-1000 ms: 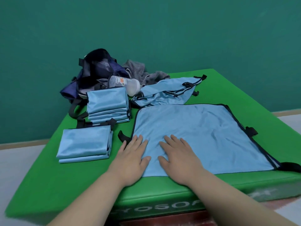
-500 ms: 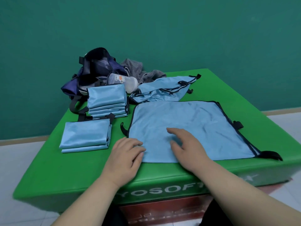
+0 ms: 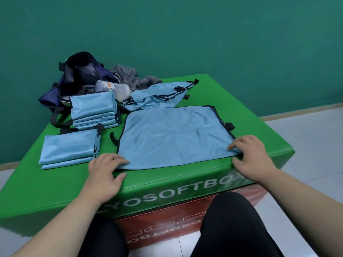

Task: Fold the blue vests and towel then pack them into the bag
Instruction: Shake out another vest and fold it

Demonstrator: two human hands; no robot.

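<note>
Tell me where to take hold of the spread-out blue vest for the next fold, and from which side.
Pinch the flat vest at its two near corners, coming from the front of the box. It lies spread flat, that hem runs straight along the front, and the left hand and right hand sit right at those corners.

Front wall of green padded box (image 3: pixel 55 193), lower centre of frame: white capitals, "YOSOFTBO" legible; the ends run under the forearms.
Red padded box (image 3: pixel 207 206) beneath it, bottom centre: white capitals, upside down, "OSOFTBO" legible.
Clear plastic bottle (image 3: pixel 113 89), upper left: label with orange print, possibly a logo; too small to read.
</note>
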